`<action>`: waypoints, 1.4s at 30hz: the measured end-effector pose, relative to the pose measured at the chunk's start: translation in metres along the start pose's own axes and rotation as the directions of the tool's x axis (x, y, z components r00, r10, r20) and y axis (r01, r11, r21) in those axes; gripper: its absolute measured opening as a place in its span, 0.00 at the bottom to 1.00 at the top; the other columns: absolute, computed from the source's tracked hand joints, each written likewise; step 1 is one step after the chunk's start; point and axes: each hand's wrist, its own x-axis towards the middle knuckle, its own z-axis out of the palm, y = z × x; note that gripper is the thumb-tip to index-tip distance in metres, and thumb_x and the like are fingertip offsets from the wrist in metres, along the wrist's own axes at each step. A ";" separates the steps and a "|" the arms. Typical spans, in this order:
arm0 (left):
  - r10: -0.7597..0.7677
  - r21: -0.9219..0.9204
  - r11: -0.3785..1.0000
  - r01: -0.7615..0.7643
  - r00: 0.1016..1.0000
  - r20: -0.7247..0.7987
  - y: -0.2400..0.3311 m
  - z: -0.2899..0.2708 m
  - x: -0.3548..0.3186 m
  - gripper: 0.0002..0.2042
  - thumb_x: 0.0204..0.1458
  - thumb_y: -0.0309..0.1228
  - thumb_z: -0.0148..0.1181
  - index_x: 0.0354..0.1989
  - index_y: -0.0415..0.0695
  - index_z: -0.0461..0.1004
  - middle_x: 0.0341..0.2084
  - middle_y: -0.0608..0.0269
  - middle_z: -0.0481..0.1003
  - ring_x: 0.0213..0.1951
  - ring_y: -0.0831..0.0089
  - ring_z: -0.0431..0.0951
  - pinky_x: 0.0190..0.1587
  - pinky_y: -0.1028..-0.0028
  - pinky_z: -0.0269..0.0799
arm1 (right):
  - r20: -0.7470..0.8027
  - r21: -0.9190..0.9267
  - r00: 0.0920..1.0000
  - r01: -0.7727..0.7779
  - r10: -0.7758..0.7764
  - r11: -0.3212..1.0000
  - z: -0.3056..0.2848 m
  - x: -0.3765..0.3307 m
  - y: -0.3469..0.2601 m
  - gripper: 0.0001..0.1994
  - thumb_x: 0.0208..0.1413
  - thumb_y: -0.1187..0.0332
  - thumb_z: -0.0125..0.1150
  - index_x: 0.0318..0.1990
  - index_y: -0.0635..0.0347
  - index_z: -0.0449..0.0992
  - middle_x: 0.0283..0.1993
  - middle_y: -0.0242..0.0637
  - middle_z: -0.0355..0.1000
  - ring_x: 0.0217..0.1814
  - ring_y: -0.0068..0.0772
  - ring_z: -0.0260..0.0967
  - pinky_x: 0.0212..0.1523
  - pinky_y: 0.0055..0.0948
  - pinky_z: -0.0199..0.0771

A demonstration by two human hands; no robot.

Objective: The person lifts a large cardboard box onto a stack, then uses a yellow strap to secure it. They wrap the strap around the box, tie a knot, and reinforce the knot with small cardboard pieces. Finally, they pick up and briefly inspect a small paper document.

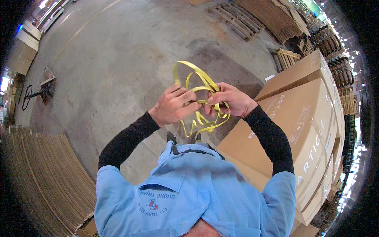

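Note:
A long yellow strap (200,73), flat like packing strapping, hangs in loose loops between my two hands in front of my body. My left hand (176,103) is closed with its fingers pinched on one part of the strap. My right hand (229,100) grips several loops of it between thumb and fingers. Above the hands one loop arches up, while other lengths dangle and curl below them. Where the strap's ends lie I cannot make out.
Large brown cartons (292,114) stand stacked close on my right. Flat cardboard sheets (47,177) are piled at the lower left. A wooden pallet (237,19) lies on the concrete floor (118,51) farther off, and a pallet jack (41,90) stands at the far left.

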 end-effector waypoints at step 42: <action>-0.585 -0.756 0.029 0.654 -0.603 -0.543 -0.136 -0.225 -0.598 0.09 0.54 0.36 0.54 0.31 0.44 0.75 0.24 0.61 0.75 0.28 0.66 0.76 0.34 0.65 0.73 | -0.653 -0.190 0.758 -0.173 0.007 0.966 -0.270 -0.180 0.144 0.06 0.45 0.75 0.50 0.33 0.61 0.65 0.22 0.41 0.68 0.21 0.36 0.69 0.21 0.33 0.70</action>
